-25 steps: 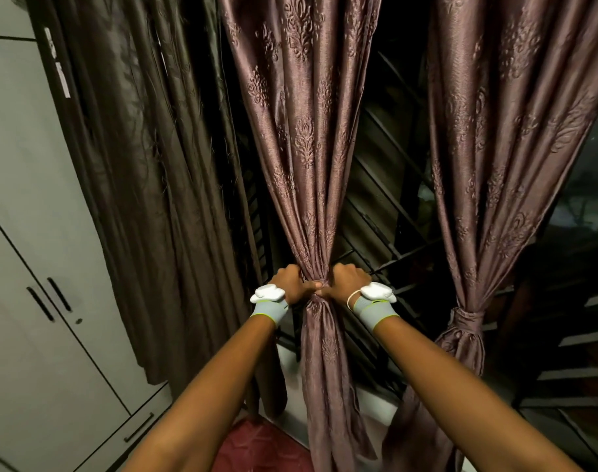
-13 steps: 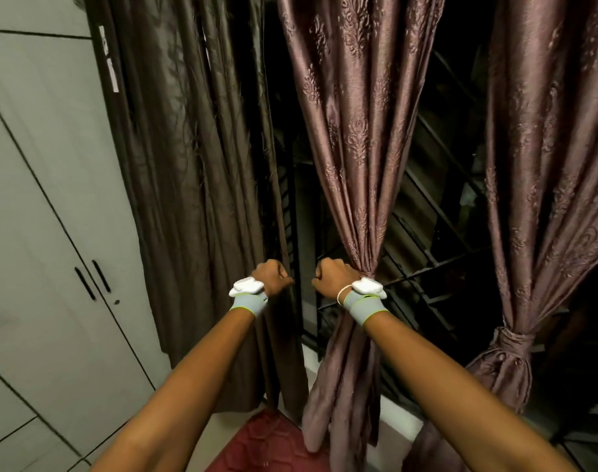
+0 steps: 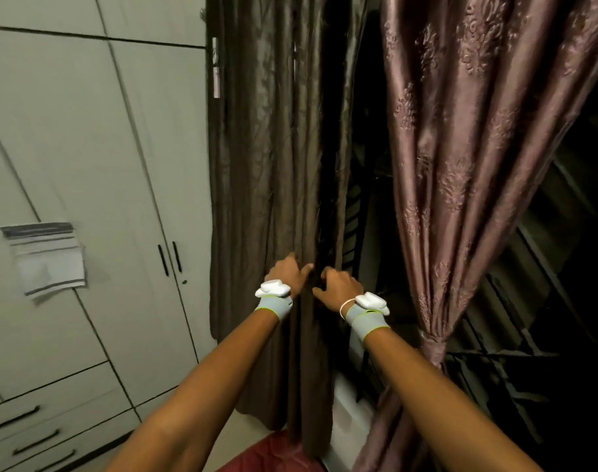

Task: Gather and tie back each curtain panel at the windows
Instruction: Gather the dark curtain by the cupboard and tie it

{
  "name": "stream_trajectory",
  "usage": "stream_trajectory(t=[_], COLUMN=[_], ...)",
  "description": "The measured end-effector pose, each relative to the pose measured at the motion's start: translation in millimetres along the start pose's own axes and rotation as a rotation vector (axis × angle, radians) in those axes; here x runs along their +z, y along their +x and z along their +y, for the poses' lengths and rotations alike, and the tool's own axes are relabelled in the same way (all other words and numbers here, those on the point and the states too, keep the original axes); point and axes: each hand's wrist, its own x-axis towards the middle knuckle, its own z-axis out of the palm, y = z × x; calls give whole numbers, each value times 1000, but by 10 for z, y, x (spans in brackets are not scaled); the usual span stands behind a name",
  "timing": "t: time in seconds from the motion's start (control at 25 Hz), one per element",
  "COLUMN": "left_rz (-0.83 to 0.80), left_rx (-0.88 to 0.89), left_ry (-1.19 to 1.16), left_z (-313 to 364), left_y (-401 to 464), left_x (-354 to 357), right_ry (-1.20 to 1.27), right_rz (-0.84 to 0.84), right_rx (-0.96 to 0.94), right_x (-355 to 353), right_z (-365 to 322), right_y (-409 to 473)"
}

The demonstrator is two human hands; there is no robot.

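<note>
Dark brown panel [image 3: 273, 199] hangs vertical at twelve o'clock; your left hand [image 3: 288, 274] and right hand [image 3: 338, 288], half-curled, flank its folds, nothing gripped.

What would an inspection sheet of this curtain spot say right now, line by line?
Surface: red mat at the bottom edge, pale floor beside it.
Job's things: brown curtain hangs loose, untied; pink curtain is gathered and tied low.
Clutter: striped cloth hangs on the wardrobe.
Hands: left hand and right hand reach to the brown curtain's edge, fingers curled at its folds; grip unclear.
Cables: nothing seen.
Surroundings: grey wardrobe with drawers on the left; dark window grille behind the curtains.
</note>
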Motion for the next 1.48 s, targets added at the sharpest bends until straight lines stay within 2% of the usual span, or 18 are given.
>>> stream_trajectory(t=[0.12,0.24,0.44,0.64,1.04,1.16,1.28,1.32,1.36,1.44,1.48], left_rz=[50,5,-51,-82,-147,-150,-30,-54,-156,-463,-513], left_rx=[6,-9,-5,105,330,367,302,266,224,146,131], left_ry=[57,173,227,205,347,296,147,141,145,175,241], left_z=[174,337,440,483,398,268,131,81,26,-68,-112], left_y=[235,404,553,625,1095,1245,1329,1366,1416,1479,1509], left_x=[-110,-98,125,322,297,251,138,91,41,-33,-57], right_ry=[38,87,119,67,25,0,-16,-22,-27,-32,-36], right_rz=[-19,-7,132,95,140,142,146,149,155,164,170], right_rx=[-27,-47,32,40,122,174,209,213,221,236,249], right_x=[-18,-36,-103,42,114,105,123,136,157,170,180], right_z=[62,152,168,215,292,251,153,122,91,44,20], right_y=[212,422,706,888,1155,1200,1193,1188,1190,1174,1163])
